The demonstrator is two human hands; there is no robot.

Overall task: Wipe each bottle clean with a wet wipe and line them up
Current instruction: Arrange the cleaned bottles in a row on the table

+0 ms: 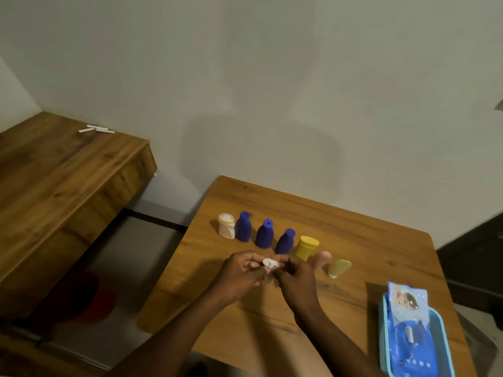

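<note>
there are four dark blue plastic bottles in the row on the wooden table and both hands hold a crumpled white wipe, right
Not quite. The head view shows three dark blue plastic bottles in the row on the wooden table, not four. The left hand and right hand do hold the crumpled white wipe.

A plain pale wall (245, 63) fills the upper part of the view, and a wide soft shadow (272, 126) lies on it. At the left it meets a second wall (11, 88) in a corner, where a long wooden desk (54, 191) stands with a few small white sticks (96, 129) on top. A smaller wooden table (340, 221) of the same brown grain stands near the middle. Between them the grey floor (147, 248) shows, crossed by a dark strip (160, 223). Something red (92, 297) sits in the shade under the desk. The light is rather dim.
</note>
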